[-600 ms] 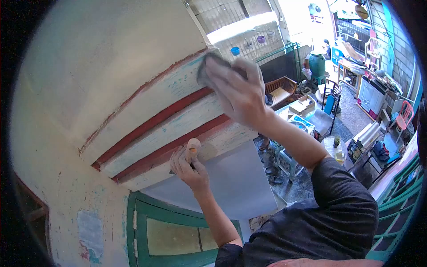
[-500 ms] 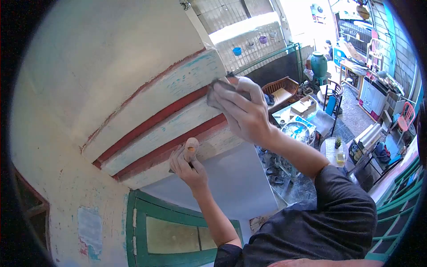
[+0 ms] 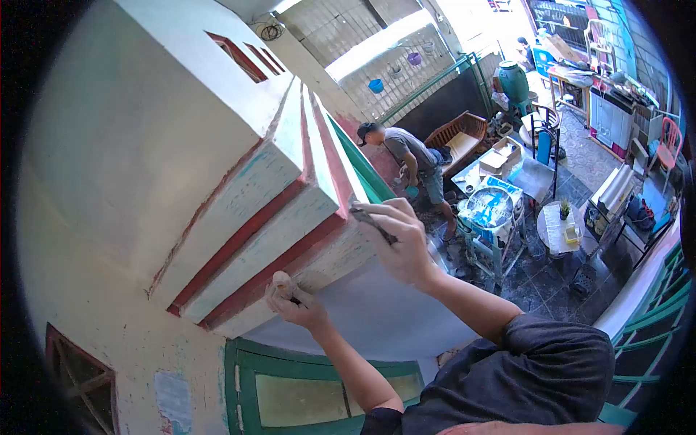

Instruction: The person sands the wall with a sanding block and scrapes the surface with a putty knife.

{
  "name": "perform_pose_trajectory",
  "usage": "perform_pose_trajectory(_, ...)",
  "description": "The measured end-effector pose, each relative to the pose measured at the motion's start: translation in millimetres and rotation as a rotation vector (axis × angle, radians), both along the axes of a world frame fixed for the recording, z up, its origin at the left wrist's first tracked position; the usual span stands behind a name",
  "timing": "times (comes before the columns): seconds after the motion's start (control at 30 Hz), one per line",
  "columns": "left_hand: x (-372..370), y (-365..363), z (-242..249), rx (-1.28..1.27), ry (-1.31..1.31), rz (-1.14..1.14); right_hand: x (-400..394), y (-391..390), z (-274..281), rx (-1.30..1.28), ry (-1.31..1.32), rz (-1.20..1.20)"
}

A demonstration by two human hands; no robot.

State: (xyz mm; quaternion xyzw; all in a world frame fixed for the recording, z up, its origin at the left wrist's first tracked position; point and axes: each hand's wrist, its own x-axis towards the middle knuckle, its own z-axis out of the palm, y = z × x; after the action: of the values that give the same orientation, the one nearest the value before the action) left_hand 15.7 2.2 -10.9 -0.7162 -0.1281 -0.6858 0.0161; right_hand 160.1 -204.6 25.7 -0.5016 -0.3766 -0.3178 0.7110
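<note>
My right hand (image 3: 402,243) is closed on a dark, flat scraper-like piece (image 3: 373,223), held at the corner of the striped red and white ledge (image 3: 272,235). Lower down, my left hand (image 3: 296,301) rests against the ledge's lower white band, its fingers curled and dusty. Something pale and rounded shows at the left fingertips; whether it is a thumb or an object is unclear. Pale blue flecks mark the white bands.
Beyond the ledge a person (image 3: 409,156) in a cap bends forward. A wooden bench (image 3: 464,141), a cluttered table (image 3: 496,206), a round table (image 3: 545,228) and a green urn (image 3: 513,83) stand below. A green-framed door (image 3: 250,380) is underneath.
The view has shifted, showing the ledge's corner and side face, and the bending person. My right hand has moved lower, to the corner; my left hand has moved slightly left and down.
</note>
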Motion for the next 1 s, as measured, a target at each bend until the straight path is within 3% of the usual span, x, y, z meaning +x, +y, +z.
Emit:
perform_pose_trajectory(0.37, 13, 11, -10, 0.044, -0.098, 0.159, 1, 4, -10, -0.102, -0.069, 0.004)
perform_pose_trajectory(0.63, 18, 15, -11, 0.098, -0.144, 0.173, 29, 21, 105, 0.017, -0.389, -0.089)
perform_pose_trajectory(0.73, 20, 11, -3, 0.157, -0.145, 0.183, 30, 36, 117, 0.097, -0.376, -0.062)
perform_pose_trajectory(0.87, 24, 0, 1, 0.127, -0.149, 0.22, 29, 33, 81, 0.021, -0.312, -0.002)
perform_pose_trajectory(1.0, 25, 16, -8, 0.171, -0.186, 0.155, 39, 26, 121, -0.044, -0.262, 0.055)
